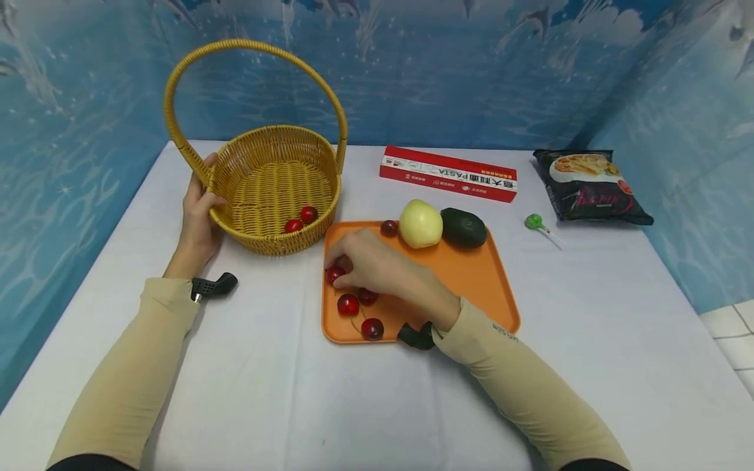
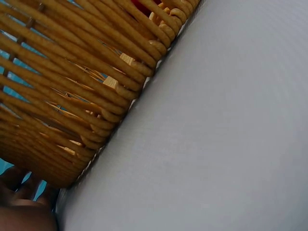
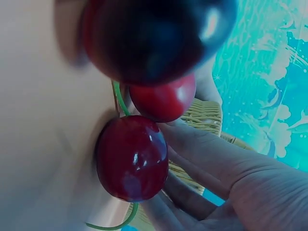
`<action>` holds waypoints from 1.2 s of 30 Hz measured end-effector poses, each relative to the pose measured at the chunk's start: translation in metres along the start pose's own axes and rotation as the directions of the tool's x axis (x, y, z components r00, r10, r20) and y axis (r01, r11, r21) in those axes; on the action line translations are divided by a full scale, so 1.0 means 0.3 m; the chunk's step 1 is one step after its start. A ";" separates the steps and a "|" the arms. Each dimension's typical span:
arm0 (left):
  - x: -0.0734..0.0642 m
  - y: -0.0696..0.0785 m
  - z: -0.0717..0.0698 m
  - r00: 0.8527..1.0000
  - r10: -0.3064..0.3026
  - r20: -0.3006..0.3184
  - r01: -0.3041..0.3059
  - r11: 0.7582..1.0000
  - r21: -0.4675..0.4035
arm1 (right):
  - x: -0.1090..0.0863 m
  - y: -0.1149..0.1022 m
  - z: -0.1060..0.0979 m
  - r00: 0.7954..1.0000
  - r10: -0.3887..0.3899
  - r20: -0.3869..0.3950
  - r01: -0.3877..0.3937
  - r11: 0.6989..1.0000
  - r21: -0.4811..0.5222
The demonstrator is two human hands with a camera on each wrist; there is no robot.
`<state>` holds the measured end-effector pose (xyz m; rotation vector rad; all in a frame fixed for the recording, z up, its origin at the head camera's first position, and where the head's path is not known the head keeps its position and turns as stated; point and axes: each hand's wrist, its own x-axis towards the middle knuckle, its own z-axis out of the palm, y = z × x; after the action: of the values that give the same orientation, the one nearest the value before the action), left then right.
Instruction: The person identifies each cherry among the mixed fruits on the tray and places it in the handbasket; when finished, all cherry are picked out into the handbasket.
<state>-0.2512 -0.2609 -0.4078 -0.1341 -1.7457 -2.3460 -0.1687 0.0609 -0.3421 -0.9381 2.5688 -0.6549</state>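
Note:
A yellow wicker basket (image 1: 277, 190) with a tall hoop handle stands at the back left, two red cherries (image 1: 302, 219) inside it. My left hand (image 1: 199, 212) grips its left side, thumb at the rim; some of the fingers are hidden behind the wall. Over the left part of an orange tray (image 1: 471, 288), my right hand (image 1: 371, 261) pinches a cherry (image 1: 334, 275) between thumb and fingers. Near that hand lie more dark red cherries (image 1: 348, 305), some with green stems. One cherry (image 3: 132, 159) shows close up in the right wrist view.
At the tray's back are another cherry (image 1: 389, 228), a pale green apple (image 1: 421, 224) and a dark green avocado (image 1: 463, 227). Behind stands a red pasta box (image 1: 448, 173). A green lollipop (image 1: 535, 222) and a black food packet (image 1: 589, 186) lie to the right.

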 end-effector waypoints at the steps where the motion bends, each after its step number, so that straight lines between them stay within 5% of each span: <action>1: 0.000 0.000 0.001 1.000 0.001 -0.001 -0.001 1.000 0.001 | 0.000 0.000 0.000 1.000 0.002 0.001 -0.002 1.000 -0.003; 19: 0.004 -0.002 -0.003 1.000 -0.006 0.006 0.006 1.000 0.007 | -0.003 -0.004 0.000 1.000 0.009 -0.014 -0.009 1.000 -0.014; 30: -0.002 -0.004 0.000 1.000 -0.012 0.021 0.012 1.000 -0.002 | -0.039 -0.011 -0.066 0.989 -0.009 -0.146 0.020 0.997 0.077; 36: -0.001 -0.001 0.000 1.000 -0.008 0.020 0.007 1.000 0.016 | -0.028 -0.012 -0.125 0.963 -0.054 -0.263 0.081 0.993 0.091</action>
<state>-0.2509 -0.2607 -0.4082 -0.1489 -1.7761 -2.3436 -0.1775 0.0756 -0.3076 -0.9669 2.7069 -0.9774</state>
